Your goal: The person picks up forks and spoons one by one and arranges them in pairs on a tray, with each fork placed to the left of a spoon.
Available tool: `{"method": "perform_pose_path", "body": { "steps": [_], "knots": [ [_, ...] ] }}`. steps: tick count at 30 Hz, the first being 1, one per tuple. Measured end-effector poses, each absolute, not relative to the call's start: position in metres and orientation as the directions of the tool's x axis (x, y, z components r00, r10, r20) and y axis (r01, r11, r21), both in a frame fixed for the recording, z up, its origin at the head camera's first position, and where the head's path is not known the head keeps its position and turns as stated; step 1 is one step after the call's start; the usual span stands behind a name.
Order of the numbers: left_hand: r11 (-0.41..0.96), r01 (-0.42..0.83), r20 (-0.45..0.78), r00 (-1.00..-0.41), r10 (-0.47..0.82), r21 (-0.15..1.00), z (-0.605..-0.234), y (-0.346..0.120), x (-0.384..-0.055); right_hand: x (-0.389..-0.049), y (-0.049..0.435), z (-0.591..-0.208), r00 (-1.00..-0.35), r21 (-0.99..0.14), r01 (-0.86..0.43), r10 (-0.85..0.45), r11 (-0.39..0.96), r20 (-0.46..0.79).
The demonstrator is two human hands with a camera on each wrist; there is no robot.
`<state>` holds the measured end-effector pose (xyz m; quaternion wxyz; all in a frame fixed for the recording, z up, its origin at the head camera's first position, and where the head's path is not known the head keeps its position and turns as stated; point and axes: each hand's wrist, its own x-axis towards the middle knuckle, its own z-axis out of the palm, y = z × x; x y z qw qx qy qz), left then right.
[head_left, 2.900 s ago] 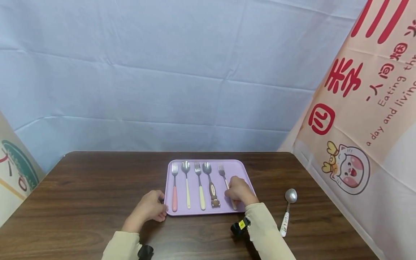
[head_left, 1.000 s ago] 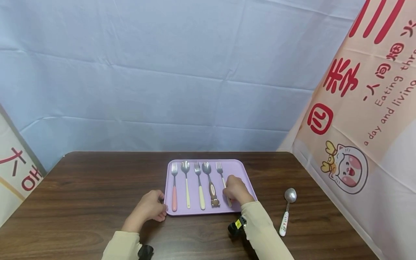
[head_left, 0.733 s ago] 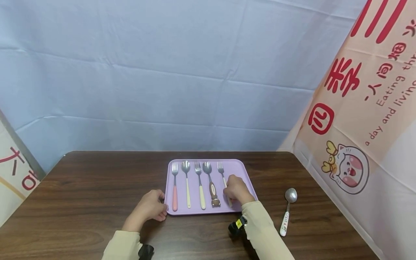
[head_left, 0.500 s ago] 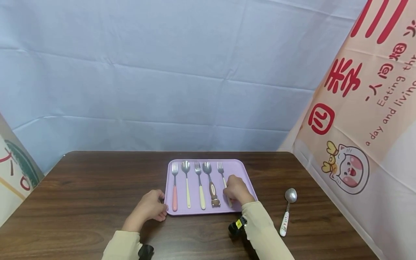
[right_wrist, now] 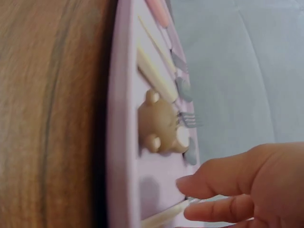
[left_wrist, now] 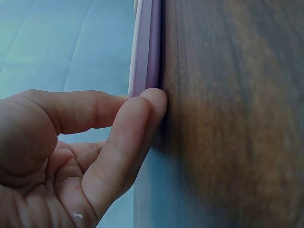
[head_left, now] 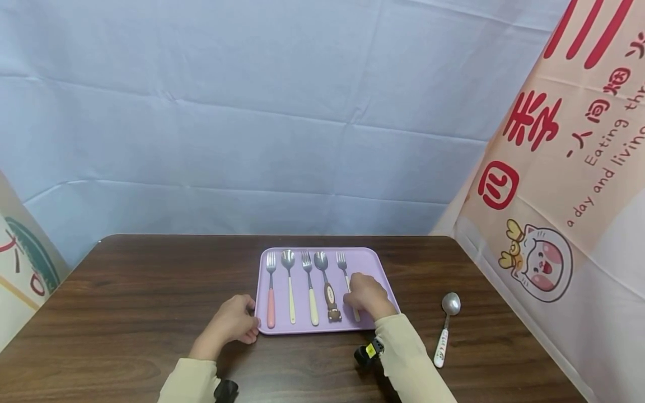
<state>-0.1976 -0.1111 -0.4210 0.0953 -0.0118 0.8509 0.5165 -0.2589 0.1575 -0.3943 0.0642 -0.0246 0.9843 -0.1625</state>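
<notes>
A purple tray (head_left: 375, 268) lies on the table, bearing a row of cutlery. My left hand (head_left: 234, 322) pinches its near left corner, thumb and fingertips at the rim in the left wrist view. My right hand (head_left: 369, 294) is over the tray's right part, around a cream-handled fork (head_left: 342, 262). In the right wrist view, thumb and forefinger stand apart beside the fork's handle (right_wrist: 164, 216). To its left lie a bear-handled spoon (head_left: 330, 296), a fork with a pale yellow handle (head_left: 313, 308), a slim spoon (head_left: 290, 296) and a pink-handled fork (head_left: 271, 308).
A spoon with a white patterned handle (head_left: 441, 347) lies on the brown wooden table (head_left: 151, 313), right of the tray. A pale blue cloth (head_left: 252, 112) hangs behind the table, and a printed cloth (head_left: 544, 184) hangs along the right side.
Since the earliest frame, the cream-handled fork's handle has swung left, so the fork lies closer to parallel with the others. The right thumb has since parted from the handle. The left hand has stayed put.
</notes>
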Motion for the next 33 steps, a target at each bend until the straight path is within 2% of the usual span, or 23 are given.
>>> {"method": "perform_pose_path", "body": {
  "steps": [7,13,17,23,33],
  "knots": [
    [0.455,-0.125,-0.178,-0.981,0.076,0.882,-0.421,-0.111,-0.197,-0.254,0.152,-0.383,-0.977,-0.252,-0.114,-0.155,0.961,-0.148],
    [0.458,-0.127,-0.179,-0.981,0.073,0.880,-0.421,-0.111,-0.197,-0.248,0.149,-0.374,-0.928,-0.253,-0.281,-0.330,0.926,-0.175],
    [0.453,-0.130,-0.183,-0.980,0.074,0.882,-0.422,-0.111,-0.198,-0.242,0.149,-0.371,-0.902,-0.268,-0.343,-0.395,0.900,-0.174],
    [0.451,-0.129,-0.182,-0.980,0.077,0.883,-0.422,-0.111,-0.198,-0.239,0.147,-0.369,-0.895,-0.265,-0.363,-0.413,0.893,-0.167],
    [0.446,-0.127,-0.181,-0.980,0.079,0.886,-0.421,-0.112,-0.197,-0.239,0.150,-0.370,-0.908,-0.264,-0.327,-0.379,0.908,-0.179]
  ]
}}
